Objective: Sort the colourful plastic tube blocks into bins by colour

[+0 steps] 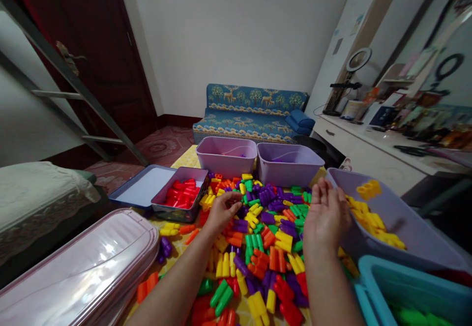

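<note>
Handling: blocks (265, 240) judged light, stiff; best pinched across sides.
Left grip (221, 211): curled, hold cannot be told.
Right grip (325, 216): released.

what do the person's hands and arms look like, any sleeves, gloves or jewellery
Both are bare. The left hand and right hand wear no gloves, and no ring, watch or bracelet shows. The left forearm and right forearm are uncovered down to the bottom edge of the picture, so no sleeve is in view.
</note>
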`<state>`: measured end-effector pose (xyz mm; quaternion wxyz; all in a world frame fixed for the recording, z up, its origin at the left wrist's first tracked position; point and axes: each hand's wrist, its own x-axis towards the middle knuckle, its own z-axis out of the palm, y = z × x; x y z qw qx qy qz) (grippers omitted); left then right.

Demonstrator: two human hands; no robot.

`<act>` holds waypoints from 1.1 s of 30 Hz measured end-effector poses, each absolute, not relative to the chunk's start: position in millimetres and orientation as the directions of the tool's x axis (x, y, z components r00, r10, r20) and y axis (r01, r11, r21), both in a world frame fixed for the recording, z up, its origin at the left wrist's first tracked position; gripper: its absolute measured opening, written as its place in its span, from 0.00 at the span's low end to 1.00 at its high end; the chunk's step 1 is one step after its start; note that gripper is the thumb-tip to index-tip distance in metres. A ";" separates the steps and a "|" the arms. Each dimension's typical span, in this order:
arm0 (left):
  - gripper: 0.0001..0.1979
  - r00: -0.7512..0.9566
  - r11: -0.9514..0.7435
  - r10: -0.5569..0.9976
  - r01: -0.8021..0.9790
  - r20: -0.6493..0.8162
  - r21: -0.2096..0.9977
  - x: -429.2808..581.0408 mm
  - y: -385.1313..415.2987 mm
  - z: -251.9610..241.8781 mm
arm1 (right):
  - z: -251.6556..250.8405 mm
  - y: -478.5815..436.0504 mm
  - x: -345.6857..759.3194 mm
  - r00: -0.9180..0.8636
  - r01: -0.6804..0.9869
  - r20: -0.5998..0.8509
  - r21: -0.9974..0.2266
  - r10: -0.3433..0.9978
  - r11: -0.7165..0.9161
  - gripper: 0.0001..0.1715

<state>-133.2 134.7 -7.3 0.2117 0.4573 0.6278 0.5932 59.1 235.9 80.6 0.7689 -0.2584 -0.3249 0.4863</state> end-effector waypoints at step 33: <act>0.15 -0.497 0.110 0.797 0.677 0.342 0.728 -135.7 123.5 18.6 | 36.2 214.0 25.5 -0.695 0.447 0.240 -0.594 0.678 0.669 0.26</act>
